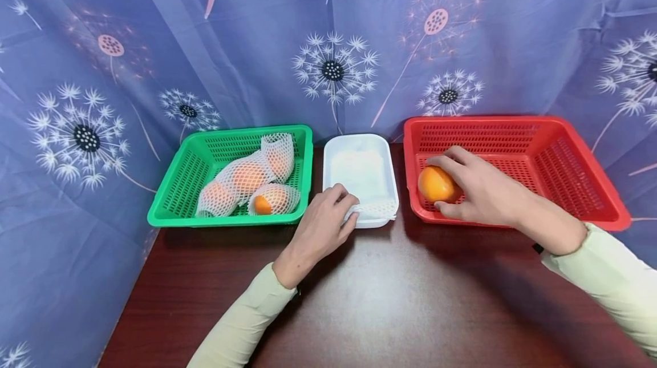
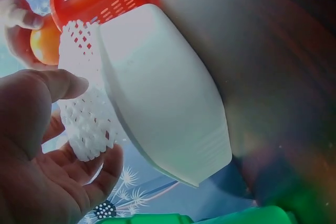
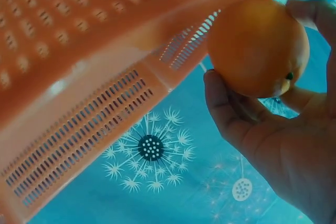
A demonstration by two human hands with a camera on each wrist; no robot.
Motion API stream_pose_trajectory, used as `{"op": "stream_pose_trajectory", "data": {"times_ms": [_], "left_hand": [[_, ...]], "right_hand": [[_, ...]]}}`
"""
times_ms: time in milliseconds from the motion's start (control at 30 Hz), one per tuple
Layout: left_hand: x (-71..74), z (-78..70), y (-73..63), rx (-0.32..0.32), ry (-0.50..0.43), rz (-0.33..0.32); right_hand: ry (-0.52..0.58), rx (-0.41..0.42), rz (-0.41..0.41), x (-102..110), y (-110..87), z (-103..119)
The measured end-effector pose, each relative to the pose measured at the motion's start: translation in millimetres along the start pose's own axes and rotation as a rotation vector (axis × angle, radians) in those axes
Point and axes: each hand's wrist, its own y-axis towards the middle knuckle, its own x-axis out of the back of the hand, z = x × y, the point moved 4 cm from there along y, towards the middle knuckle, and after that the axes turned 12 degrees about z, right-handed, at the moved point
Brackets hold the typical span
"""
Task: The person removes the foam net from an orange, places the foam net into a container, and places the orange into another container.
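Observation:
My left hand (image 1: 323, 222) pinches a white foam net sleeve (image 1: 378, 209) over the near end of a white tray (image 1: 361, 145). In the left wrist view, the thumb and fingers lie on either side of that flattened net (image 2: 86, 121). An orange (image 1: 436, 184) is in the grip of my right hand (image 1: 479, 188), over the left part of a red basket (image 1: 559, 128). Seen from the right wrist, the fingers and thumb curl round the orange (image 3: 257, 45), whose small dark stem spot shows.
To the left of the tray stands a green basket (image 1: 169, 197) with several oranges in foam nets (image 1: 248, 177). All three containers sit in a row on a dark wooden table (image 1: 369, 299). Behind them hangs a blue curtain (image 1: 256, 43) with dandelion prints.

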Motion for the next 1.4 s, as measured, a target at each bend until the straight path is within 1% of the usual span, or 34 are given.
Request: {"op": "stream_pose_trajectory", "data": {"times_ms": [133,333,467,633,833,967,1133,1400], "left_hand": [[-2.3,1.0,0.5,-0.005,0.024,0.002],[-5.9,2.1,0.4,-0.009,0.056,0.004],[-7.9,3.5,-0.1,-0.006,0.056,0.002],[-8.1,5.0,-0.6,-0.001,0.052,0.0],[-8.0,4.5,0.4,-0.003,0.044,0.0],[-7.8,3.9,1.3,-0.004,0.029,0.012],[-8.1,3.7,1.5,-0.002,0.006,0.028],[-5.7,4.2,0.3,-0.005,-0.019,0.037]], "right_hand": [[0.0,0.017,0.071,-2.4,7.4,-5.9],[0.032,-0.032,0.223,-6.5,16.7,-18.1],[0.043,-0.034,0.289,-10.1,22.3,-24.8],[0.048,-0.02,0.337,-12.3,29.4,-30.7],[0.036,-0.032,0.383,-14.2,31.7,-36.4],[0.032,-0.039,0.413,-18.6,32.5,-41.4],[0.02,-0.029,0.453,-25.0,36.6,-46.7],[0.035,-0.041,0.514,-32.3,40.6,-50.7]]}}
